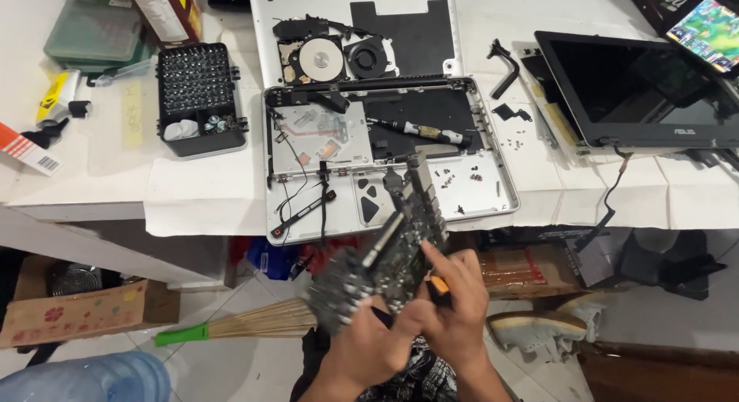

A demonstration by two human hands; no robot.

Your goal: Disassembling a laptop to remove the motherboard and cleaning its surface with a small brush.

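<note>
Both hands grip: left hand (369, 344) holds logic board (385, 256), right hand (454, 302) pinches orange tool (439, 286). I judge board already out of laptop chassis (493, 206); reassembly remains.

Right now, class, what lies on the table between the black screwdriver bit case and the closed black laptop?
In the head view, the opened silver laptop chassis lies between the bit case and the black laptop.

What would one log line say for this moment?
left hand: holds circuit board | right hand: orange-handled tool on board | behind: opened laptop
</note>
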